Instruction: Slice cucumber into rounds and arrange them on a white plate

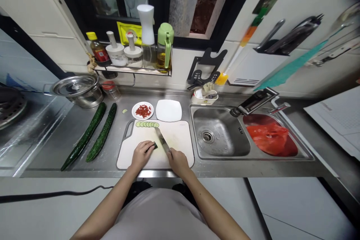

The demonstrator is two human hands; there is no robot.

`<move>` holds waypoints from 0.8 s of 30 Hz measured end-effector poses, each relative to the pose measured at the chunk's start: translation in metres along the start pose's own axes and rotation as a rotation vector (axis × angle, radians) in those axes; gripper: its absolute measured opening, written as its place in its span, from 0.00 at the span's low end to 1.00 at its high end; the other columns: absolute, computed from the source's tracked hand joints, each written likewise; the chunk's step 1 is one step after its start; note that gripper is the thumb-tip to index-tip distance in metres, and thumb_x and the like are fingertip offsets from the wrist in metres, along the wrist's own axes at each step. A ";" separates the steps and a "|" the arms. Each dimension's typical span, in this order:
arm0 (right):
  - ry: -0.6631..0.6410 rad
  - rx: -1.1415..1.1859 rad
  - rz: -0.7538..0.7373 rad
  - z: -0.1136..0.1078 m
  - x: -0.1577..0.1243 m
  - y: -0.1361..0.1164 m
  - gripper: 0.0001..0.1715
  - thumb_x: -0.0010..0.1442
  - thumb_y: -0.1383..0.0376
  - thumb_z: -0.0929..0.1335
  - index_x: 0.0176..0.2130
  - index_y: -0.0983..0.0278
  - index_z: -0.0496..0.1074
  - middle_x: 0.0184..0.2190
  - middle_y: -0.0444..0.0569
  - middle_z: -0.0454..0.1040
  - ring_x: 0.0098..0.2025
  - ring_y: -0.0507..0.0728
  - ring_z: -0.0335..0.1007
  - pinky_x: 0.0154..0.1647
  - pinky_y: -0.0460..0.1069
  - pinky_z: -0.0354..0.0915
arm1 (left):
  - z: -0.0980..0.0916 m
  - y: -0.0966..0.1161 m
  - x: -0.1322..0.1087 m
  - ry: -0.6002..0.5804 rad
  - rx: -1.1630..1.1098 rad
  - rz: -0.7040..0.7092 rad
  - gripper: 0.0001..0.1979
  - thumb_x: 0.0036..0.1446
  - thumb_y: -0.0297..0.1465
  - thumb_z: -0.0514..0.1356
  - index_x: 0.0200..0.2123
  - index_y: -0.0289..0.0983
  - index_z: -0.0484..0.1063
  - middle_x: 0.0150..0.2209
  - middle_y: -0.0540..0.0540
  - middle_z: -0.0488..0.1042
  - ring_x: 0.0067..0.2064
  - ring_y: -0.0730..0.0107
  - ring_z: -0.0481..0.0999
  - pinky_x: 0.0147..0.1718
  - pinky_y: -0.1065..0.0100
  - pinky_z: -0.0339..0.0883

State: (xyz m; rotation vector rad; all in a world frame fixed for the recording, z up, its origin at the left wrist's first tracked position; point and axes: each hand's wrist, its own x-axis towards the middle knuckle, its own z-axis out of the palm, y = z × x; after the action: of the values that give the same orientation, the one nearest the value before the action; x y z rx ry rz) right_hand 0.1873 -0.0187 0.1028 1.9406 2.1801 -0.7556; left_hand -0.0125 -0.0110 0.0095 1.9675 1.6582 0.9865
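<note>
My left hand presses a short dark cucumber end onto the white cutting board. My right hand grips the handle of a knife, whose blade lies just right of the cucumber piece. A row of cut cucumber slices lines the board's far edge.
Two whole cucumbers lie left of the board. A small plate of red bits and an empty white plate stand behind it. A steel pot is at far left. The sink with a red bag is to the right.
</note>
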 end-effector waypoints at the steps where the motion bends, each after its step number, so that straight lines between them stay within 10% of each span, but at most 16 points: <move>1: -0.006 -0.007 -0.008 -0.001 0.000 -0.002 0.18 0.68 0.61 0.55 0.43 0.63 0.69 0.36 0.52 0.77 0.38 0.56 0.73 0.34 0.47 0.56 | 0.001 -0.001 -0.001 -0.008 -0.001 0.014 0.13 0.61 0.37 0.54 0.43 0.44 0.77 0.43 0.45 0.78 0.47 0.65 0.75 0.49 0.61 0.69; 24: -0.102 -0.050 -0.026 0.000 -0.002 -0.024 0.18 0.65 0.66 0.55 0.46 0.66 0.68 0.39 0.58 0.76 0.42 0.59 0.73 0.39 0.50 0.62 | 0.012 -0.012 -0.006 0.104 0.050 0.203 0.12 0.62 0.32 0.54 0.44 0.41 0.76 0.42 0.44 0.77 0.45 0.67 0.75 0.46 0.62 0.70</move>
State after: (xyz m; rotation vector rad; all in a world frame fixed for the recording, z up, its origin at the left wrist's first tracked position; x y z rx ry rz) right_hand 0.1646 -0.0211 0.1104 1.8114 2.1474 -0.7785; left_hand -0.0123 -0.0127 -0.0081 2.1860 1.5734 1.1481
